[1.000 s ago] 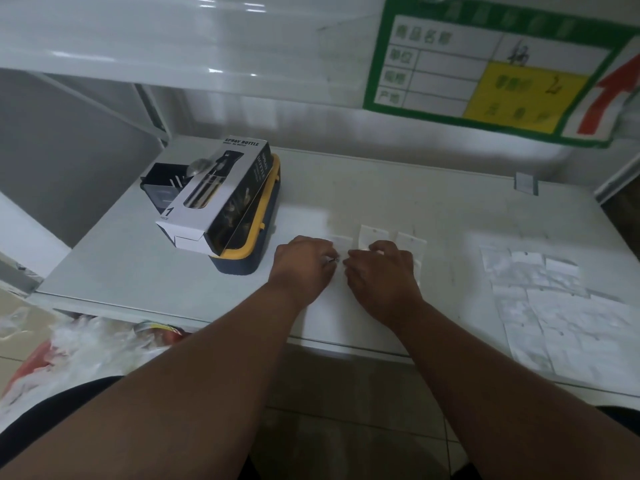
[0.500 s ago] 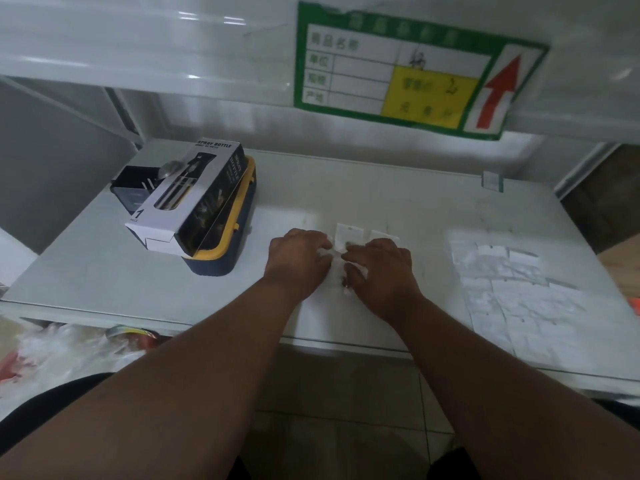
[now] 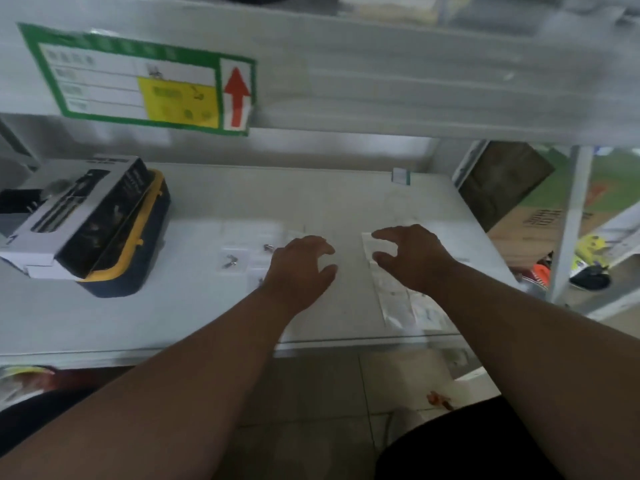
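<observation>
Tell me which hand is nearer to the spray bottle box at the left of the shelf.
Left. The left hand hovers to the right of the spray bottle box, apart from it; the right hand is farther right, over the clear bags.

With the middle of the shelf board [image 3: 311,195] as the dial's centre: a carton [image 3: 69,216] lies at nine o'clock on top of a case [image 3: 138,268]; small bags [image 3: 239,261] lie at seven, just left of the left hand [image 3: 298,268]; a stack of bags [image 3: 398,303] lies at five, partly under the right hand [image 3: 412,258]; a tag [image 3: 401,176] stands at two, by the back edge; a sign [image 3: 138,81] hangs at eleven, on the upper shelf's front.
</observation>
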